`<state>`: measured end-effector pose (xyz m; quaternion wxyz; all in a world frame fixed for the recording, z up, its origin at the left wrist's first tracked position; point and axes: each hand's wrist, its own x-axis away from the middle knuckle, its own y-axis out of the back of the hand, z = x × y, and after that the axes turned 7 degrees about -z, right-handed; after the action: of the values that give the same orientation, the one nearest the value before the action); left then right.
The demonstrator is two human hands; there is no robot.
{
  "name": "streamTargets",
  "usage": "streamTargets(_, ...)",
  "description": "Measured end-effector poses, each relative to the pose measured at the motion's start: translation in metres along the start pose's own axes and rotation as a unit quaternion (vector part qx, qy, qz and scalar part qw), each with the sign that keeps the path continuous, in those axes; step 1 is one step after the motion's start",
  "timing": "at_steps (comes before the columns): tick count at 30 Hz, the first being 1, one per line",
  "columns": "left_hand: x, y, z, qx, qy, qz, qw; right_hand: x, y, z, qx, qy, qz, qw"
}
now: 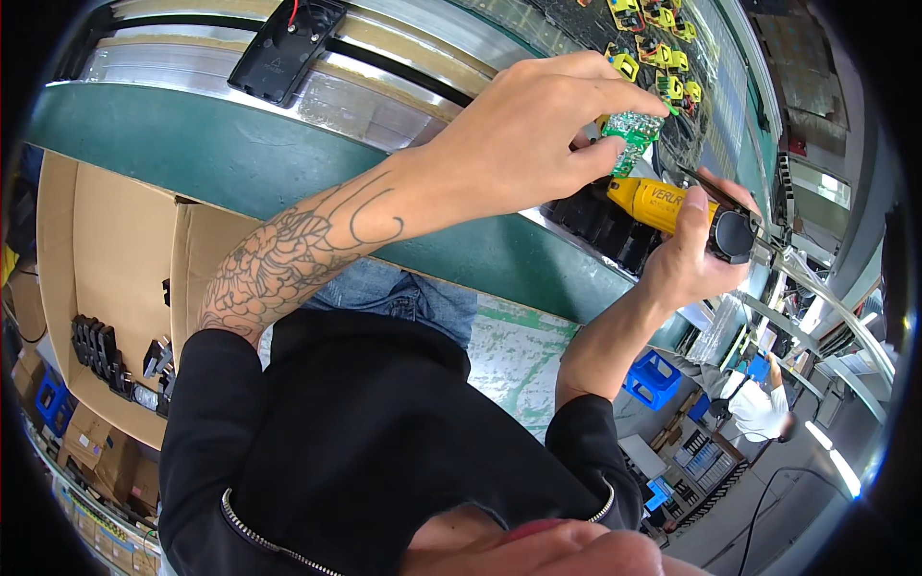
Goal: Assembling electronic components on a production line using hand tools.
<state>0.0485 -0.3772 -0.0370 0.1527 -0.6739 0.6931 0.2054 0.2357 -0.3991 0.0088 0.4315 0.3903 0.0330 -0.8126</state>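
My left hand (547,130) reaches across the bench, with thumb and fingers pinching a small green circuit board (634,139) by its edges. Close beside the board, my right hand (693,254) is closed round a yellow cylindrical tool (653,204) with a round black end. Its tip points left, just below the board. A dark pointed piece (715,187) shows along the far side of the right hand; I cannot make out what it is. Black plastic parts (600,228) lie at the bench edge below the yellow tool, partly covered by it.
Several yellow-and-black components (663,53) lie on the far right of the bench. A black plastic shell (285,48) with a red wire rests on the metal rail at far left. An open cardboard box (120,254) holds black parts. A blue stool (653,379) and another person (754,403) are at right.
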Motion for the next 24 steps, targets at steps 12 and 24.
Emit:
streamTargets(12, -0.002, 0.001, 0.0, -0.009, 0.015, 0.016, 1.0, -0.007, 0.028, -0.01, -0.071, 0.07, -0.011, 0.995)
streamTargets(24, 0.051, -0.002, -0.005, -0.375, -0.309, 0.116, 0.866, 0.041, 0.115, -0.035, -0.308, 0.004, 0.22, 0.926)
